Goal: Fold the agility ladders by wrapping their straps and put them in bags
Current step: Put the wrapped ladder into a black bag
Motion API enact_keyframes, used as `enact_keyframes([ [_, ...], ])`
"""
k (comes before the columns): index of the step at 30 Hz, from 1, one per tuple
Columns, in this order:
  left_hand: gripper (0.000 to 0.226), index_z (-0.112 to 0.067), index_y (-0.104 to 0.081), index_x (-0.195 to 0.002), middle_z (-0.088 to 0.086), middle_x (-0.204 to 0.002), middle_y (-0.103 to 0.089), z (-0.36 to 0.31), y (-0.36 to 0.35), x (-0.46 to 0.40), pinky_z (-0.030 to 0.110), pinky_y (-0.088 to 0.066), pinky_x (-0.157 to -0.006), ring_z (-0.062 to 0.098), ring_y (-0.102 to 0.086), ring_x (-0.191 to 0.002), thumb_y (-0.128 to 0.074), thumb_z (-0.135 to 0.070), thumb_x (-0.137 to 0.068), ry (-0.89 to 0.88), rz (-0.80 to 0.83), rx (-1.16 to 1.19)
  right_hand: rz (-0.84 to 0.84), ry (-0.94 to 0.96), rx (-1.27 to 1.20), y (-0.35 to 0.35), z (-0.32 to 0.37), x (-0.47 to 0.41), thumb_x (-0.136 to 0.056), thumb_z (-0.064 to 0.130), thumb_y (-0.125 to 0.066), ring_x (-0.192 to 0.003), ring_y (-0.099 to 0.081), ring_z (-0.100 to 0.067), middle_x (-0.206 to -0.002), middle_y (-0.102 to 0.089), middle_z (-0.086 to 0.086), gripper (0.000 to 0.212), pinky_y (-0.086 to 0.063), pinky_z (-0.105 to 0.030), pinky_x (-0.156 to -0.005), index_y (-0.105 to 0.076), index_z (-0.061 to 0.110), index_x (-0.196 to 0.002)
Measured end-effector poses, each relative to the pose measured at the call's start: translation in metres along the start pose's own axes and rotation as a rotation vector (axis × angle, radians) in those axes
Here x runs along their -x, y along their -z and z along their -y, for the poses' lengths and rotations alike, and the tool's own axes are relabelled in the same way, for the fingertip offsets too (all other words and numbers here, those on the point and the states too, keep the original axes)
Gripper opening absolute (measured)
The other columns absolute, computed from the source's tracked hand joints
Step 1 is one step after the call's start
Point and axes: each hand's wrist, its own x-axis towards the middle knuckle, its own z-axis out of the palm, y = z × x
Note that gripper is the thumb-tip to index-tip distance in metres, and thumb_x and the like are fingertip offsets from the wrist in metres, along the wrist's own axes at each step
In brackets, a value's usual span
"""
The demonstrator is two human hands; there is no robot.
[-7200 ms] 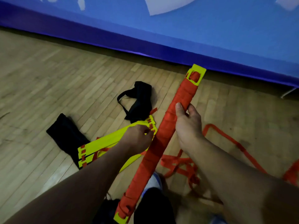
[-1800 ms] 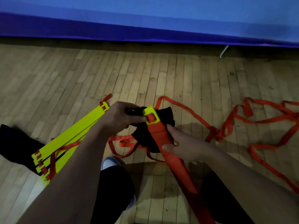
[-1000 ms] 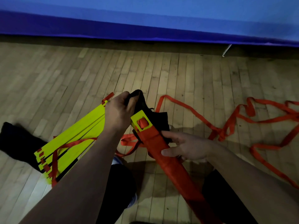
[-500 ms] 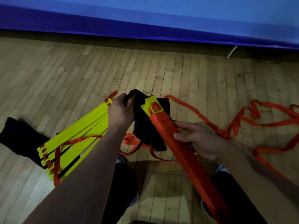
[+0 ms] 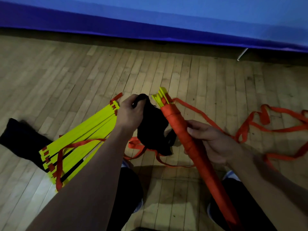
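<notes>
My right hand (image 5: 211,142) grips a folded agility ladder (image 5: 196,155), a long bundle wound in orange strap with yellow rung ends showing at its top. Its upper end points up and left, beside a black bag (image 5: 153,129). My left hand (image 5: 130,114) pinches the top edge of that bag, which hangs crumpled between my hands. A second ladder (image 5: 80,144) of stacked yellow rungs with loose orange straps lies on the floor at the left, under my left forearm.
Another black bag (image 5: 21,140) lies on the wooden floor at the far left, partly under the yellow rungs. Loose orange straps (image 5: 260,124) trail across the floor at the right. A blue padded wall (image 5: 166,19) runs along the back. My shoes show below.
The wrapped ladder has turned, so its yellow end now shows edge-on beside the bag's opening. My right hand has slid slightly along the bundle. My left hand still holds the bag.
</notes>
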Motion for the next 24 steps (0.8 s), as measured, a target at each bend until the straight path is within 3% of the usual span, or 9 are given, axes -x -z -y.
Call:
enact_keyframes([
  [2, 0.02, -0.018, -0.066, -0.076, 0.004, -0.074, -0.063, -0.003, -0.006, 0.006, 0.033, -0.046, -0.067, 0.014, -0.059, -0.071, -0.057, -0.013, -0.093, -0.024, 0.122, 0.097, 0.02, -0.022, 0.015, -0.004, -0.003, -0.001, -0.087, 0.012, -0.062, -0.066, -0.07, -0.018, -0.085, -0.072, -0.009, 0.035, -0.056, -0.03, -0.055, -0.063, 0.005, -0.121],
  [6, 0.03, -0.012, -0.065, -0.072, 0.002, -0.066, -0.067, -0.005, -0.011, 0.016, 0.028, -0.052, -0.063, 0.016, -0.064, -0.063, -0.052, 0.001, -0.096, 0.032, 0.337, 0.178, 0.001, -0.07, 0.069, -0.008, -0.006, -0.001, -0.083, 0.016, -0.06, -0.062, -0.068, -0.017, -0.081, -0.071, -0.011, 0.035, -0.056, -0.028, -0.054, -0.066, -0.001, -0.113],
  [10, 0.023, -0.014, -0.071, -0.082, 0.009, -0.076, -0.068, -0.008, 0.0, 0.001, 0.039, -0.049, -0.076, 0.024, -0.063, -0.072, -0.056, -0.019, -0.098, 0.238, 0.078, 0.422, -0.038, -0.16, 0.158, -0.005, -0.007, -0.001, -0.082, 0.019, -0.063, -0.067, -0.068, -0.018, -0.082, -0.071, -0.011, 0.035, -0.056, -0.031, -0.059, -0.067, -0.002, -0.11],
  [12, 0.023, -0.01, -0.071, -0.088, 0.013, -0.085, -0.072, -0.011, 0.004, -0.003, 0.038, -0.053, -0.077, 0.026, -0.067, -0.076, -0.055, -0.021, -0.099, 0.221, 0.036, 0.439, -0.036, -0.216, 0.185, -0.004, -0.008, -0.001, -0.082, 0.019, -0.064, -0.07, -0.069, -0.018, -0.084, -0.07, -0.011, 0.031, -0.057, -0.033, -0.062, -0.068, 0.0, -0.107],
  [16, 0.025, -0.014, -0.064, -0.072, -0.005, -0.062, -0.056, -0.007, 0.003, -0.001, 0.026, -0.041, -0.057, 0.008, -0.051, -0.058, -0.058, -0.025, -0.093, -0.189, 0.055, -0.011, -0.082, -0.284, 0.325, -0.01, -0.014, -0.003, -0.09, 0.018, -0.065, -0.076, -0.073, -0.016, -0.083, -0.076, -0.005, 0.02, -0.058, -0.032, -0.066, -0.07, 0.007, -0.106],
  [19, 0.014, -0.028, -0.066, -0.079, -0.02, -0.058, -0.054, -0.007, 0.0, 0.008, 0.013, -0.037, -0.054, -0.005, -0.051, -0.056, -0.058, -0.027, -0.09, -0.448, 0.169, -0.285, -0.251, -0.294, 0.345, -0.01, -0.021, -0.007, -0.093, 0.017, -0.067, -0.086, -0.075, -0.02, -0.099, -0.078, -0.008, 0.031, -0.058, -0.035, -0.071, -0.064, 0.011, -0.124],
  [22, 0.014, -0.017, -0.074, -0.1, -0.024, -0.073, -0.056, -0.005, -0.009, 0.022, 0.004, -0.036, -0.058, -0.007, -0.055, -0.063, -0.06, -0.017, -0.096, -0.535, 0.387, -0.397, -0.418, -0.23, 0.278, -0.005, -0.022, -0.01, -0.091, 0.018, -0.072, -0.097, -0.072, -0.026, -0.115, -0.073, -0.008, 0.062, -0.057, -0.037, -0.07, -0.046, 0.025, -0.146],
  [24, 0.015, -0.018, -0.07, -0.101, -0.015, -0.081, -0.061, -0.001, -0.019, 0.031, 0.009, -0.044, -0.06, -0.003, -0.06, -0.068, -0.055, -0.017, -0.099, -0.478, 0.602, -0.387, -0.488, -0.172, 0.253, -0.003, -0.016, -0.013, -0.094, 0.014, -0.068, -0.095, -0.072, -0.026, -0.116, -0.071, -0.009, 0.07, -0.059, -0.036, -0.066, -0.036, 0.034, -0.152],
])
